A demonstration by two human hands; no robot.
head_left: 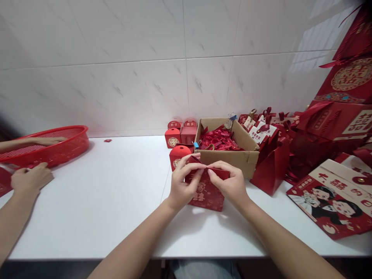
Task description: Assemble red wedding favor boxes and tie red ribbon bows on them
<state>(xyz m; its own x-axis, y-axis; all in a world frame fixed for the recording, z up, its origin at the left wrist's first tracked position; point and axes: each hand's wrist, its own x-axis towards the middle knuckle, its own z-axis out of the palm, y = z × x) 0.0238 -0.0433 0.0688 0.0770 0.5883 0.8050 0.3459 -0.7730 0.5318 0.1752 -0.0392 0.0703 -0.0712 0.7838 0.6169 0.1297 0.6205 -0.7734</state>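
Forearms [139, 240] nearest me, I see left hand [186, 184] and right hand [232, 182] together, pinching the red bag [207, 195] along its top, body below, neither nearer.

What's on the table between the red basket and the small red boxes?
One small flat red piece, nearer the red basket; the head view shows it.

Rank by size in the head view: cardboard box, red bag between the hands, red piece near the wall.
1. Cardboard box
2. Red bag, partly covered
3. Red piece, by far the smallest
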